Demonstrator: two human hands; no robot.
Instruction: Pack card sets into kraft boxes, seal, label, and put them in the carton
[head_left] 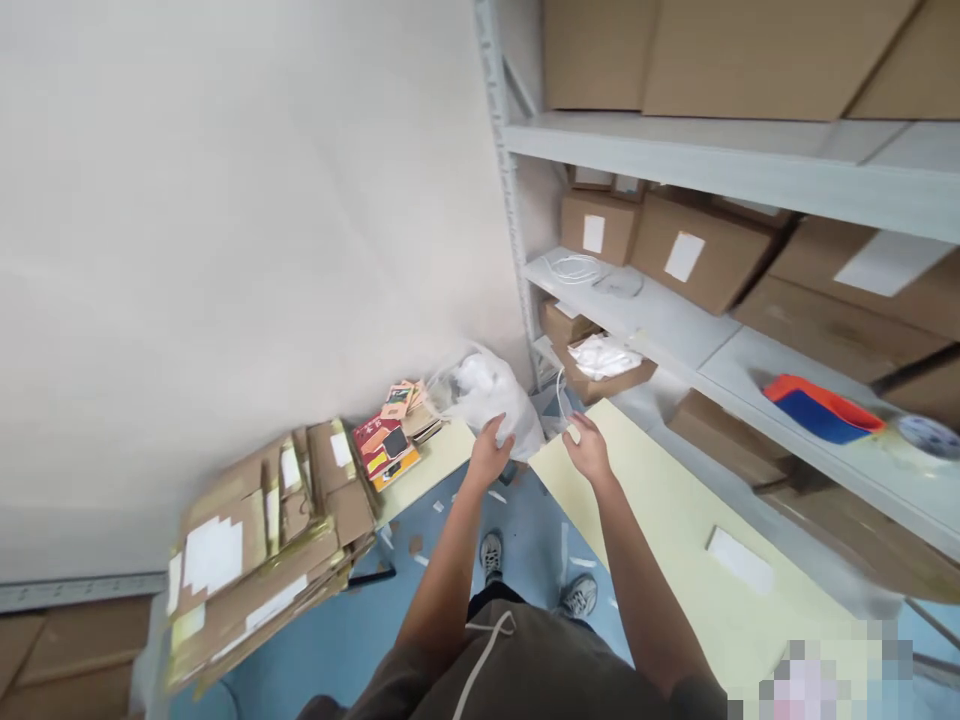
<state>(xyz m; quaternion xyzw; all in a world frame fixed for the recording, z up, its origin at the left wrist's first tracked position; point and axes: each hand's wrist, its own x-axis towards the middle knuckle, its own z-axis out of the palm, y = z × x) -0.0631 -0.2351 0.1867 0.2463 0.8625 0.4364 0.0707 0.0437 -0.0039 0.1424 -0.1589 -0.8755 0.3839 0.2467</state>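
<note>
My left hand (491, 455) is in front of a white plastic bag (495, 395) with white stuff inside. Its thumb and fingers are apart, and nothing shows between them. Over the corner of the pale yellow tabletop on the right, my right hand (589, 448) is closed, thumb and fingers curled into a ring. A thin white cable (560, 392) rises in a curve from its fingertips. The cable's lower end is hidden.
Flattened cardboard boxes (277, 530) are stacked at left, beside several books (386, 450). A grey shelf rack (720, 160) on the right bears cartons (697, 250), coiled cable (574, 268) and an orange-and-blue item (825, 408). A white box (741, 560) lies on the right tabletop (675, 510). Scraps litter the blue floor.
</note>
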